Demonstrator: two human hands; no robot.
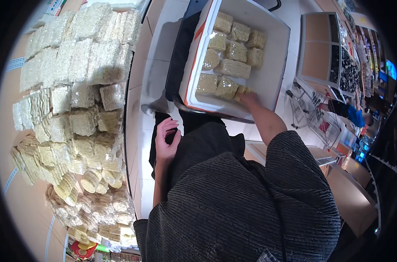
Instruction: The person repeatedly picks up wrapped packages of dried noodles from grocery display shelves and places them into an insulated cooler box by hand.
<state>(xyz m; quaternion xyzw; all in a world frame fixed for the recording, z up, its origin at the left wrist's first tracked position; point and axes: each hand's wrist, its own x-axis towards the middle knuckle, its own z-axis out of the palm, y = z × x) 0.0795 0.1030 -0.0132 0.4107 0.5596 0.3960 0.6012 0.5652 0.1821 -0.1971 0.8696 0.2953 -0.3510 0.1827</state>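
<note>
A white foam box (282,56) with an orange-red stripe on its side holds several clear-wrapped packs of dried noodles (233,68), laid side by side on its floor. My right hand (250,98) reaches over the near wall into the box's near corner. Its fingers are closed on a small pack of dried noodles (243,90), beside the other packs and partly hidden by the hand. My left hand (167,134) is raised in front of my body, left of the box, with fingers curved, thumb apart and nothing in it.
On my left, a long shelf bears stacked packs of noodles (82,65) in rows. The foam box rests on a dark cart (175,70). To the right stand a shopping cart (314,111), a display cabinet (319,43) and a person in blue (356,116) farther off.
</note>
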